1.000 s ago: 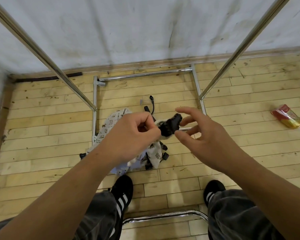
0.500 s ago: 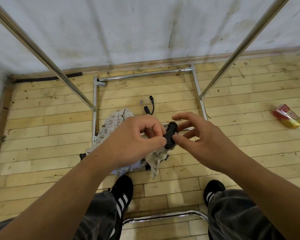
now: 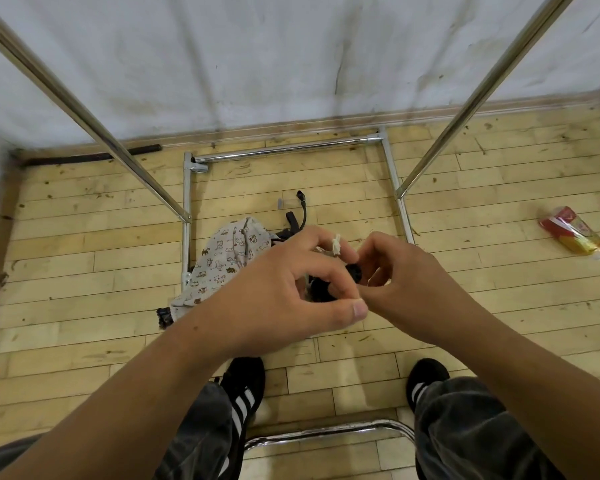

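Note:
My left hand [image 3: 284, 292] and my right hand [image 3: 406, 282] meet in mid-air above the floor. Between their fingertips sits a small black clip [image 3: 354, 271], mostly hidden by the fingers; both hands pinch it. A corner of white printed cloth [image 3: 336, 244] sticks up between my left fingers. The rest of that cat-print garment [image 3: 222, 265] hangs down below my left hand toward the floor.
A chrome rack frame [image 3: 284, 149] stands on the wooden floor around me, with slanted poles at the left [image 3: 84, 116] and right [image 3: 465, 98]. A black cable [image 3: 302, 209] lies behind the garment. A red-yellow packet [image 3: 572, 233] lies at the right. My shoes are below.
My right hand closed in from open fingers onto the black clip. Both hands came together, and the cloth corner now pokes up between my left fingers.

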The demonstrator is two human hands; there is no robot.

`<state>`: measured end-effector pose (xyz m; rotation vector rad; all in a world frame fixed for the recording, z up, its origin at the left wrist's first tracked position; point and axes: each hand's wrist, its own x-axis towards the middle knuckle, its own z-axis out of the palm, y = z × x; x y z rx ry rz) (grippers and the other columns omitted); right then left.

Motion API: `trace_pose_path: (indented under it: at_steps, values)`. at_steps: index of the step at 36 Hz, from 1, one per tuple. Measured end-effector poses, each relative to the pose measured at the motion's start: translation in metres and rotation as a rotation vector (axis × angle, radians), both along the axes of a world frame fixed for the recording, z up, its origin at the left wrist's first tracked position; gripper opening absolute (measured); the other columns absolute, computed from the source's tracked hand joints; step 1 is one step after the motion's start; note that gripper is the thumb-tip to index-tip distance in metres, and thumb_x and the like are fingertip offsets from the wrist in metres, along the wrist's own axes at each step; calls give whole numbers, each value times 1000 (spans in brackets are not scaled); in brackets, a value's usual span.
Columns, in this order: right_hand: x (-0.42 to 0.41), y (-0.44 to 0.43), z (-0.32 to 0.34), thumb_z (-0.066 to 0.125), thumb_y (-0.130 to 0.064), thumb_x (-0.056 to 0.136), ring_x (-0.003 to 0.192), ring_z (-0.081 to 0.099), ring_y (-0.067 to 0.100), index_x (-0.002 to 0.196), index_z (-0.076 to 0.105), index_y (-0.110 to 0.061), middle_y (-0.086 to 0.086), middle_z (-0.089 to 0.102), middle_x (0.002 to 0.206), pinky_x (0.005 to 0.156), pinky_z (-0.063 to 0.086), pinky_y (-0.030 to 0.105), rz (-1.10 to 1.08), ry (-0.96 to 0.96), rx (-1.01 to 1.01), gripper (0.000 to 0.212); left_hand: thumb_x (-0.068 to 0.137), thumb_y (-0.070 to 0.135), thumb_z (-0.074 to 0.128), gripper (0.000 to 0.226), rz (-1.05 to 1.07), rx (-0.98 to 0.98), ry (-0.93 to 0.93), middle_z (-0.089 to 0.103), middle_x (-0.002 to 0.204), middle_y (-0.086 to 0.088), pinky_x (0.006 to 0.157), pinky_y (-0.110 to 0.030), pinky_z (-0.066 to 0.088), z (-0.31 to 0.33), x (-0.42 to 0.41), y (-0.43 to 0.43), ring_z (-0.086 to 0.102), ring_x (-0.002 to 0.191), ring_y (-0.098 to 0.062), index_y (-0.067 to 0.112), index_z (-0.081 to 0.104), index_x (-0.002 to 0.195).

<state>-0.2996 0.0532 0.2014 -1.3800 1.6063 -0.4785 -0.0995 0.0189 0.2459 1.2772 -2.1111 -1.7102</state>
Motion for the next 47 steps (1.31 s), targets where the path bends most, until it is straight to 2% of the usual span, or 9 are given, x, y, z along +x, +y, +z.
trace_pose_path:
  at_steps: [9,17,23,26,31,34,39,43,47]
  values:
    - [3,3,-7,74,-54,71,66,59,4,81,59,-32,-10,65,73,58,51,21,24,66,20,29,84,44,77,6,-48,14,54,52,124,29,83,-2,39,10,-5,6,59,110,4,38,77,82]
    - [5,1,-3,66,-49,65,63,54,-8,76,56,-27,-9,59,65,60,45,8,-16,73,7,27,87,42,77,5,-51,44,101,56,123,26,80,-14,45,11,-5,8,61,110,-2,38,77,83]
    - [3,2,-4,64,-55,76,68,60,-6,87,63,-31,-9,67,78,58,50,12,-14,51,27,27,90,45,68,8,34,4,63,67,106,17,69,-20,51,3,-3,6,63,82,-3,38,70,87]
    - [1,0,0,66,-40,93,75,66,-1,96,63,-37,-14,68,90,59,54,19,-41,-4,-1,5,91,49,67,9,79,2,27,72,97,10,66,-30,57,-2,-2,6,67,73,-16,40,70,91]
    - [2,-2,9,57,-40,87,97,66,2,113,65,-48,-23,65,115,68,59,22,45,-122,-37,28,96,41,64,8,118,-14,15,72,84,17,63,-15,51,-9,-1,4,67,70,1,36,68,91]
    - [4,1,9,57,-52,80,106,63,-2,117,62,-49,-28,60,120,70,54,18,117,-132,-51,37,98,42,61,9,115,-28,-13,73,87,14,75,-29,60,-15,1,2,70,80,-5,36,66,93]
    - [2,2,4,68,-46,84,108,61,1,122,58,-48,-27,56,123,70,51,19,177,-115,-64,40,99,47,58,14,134,-35,2,71,88,2,78,-49,60,-18,3,1,70,81,-21,34,64,95]
    - [4,3,5,72,-46,84,107,62,1,125,49,-59,-30,56,118,70,51,15,225,-91,-96,49,99,45,60,14,140,-47,33,70,87,-4,76,-55,59,-17,4,-1,68,79,-27,33,64,96]
    - [6,4,1,68,-43,91,99,64,2,128,61,-43,-24,59,119,71,50,12,226,-42,-145,38,97,46,61,12,127,-40,13,71,87,2,74,-49,60,-16,4,-1,69,77,-19,35,65,93]
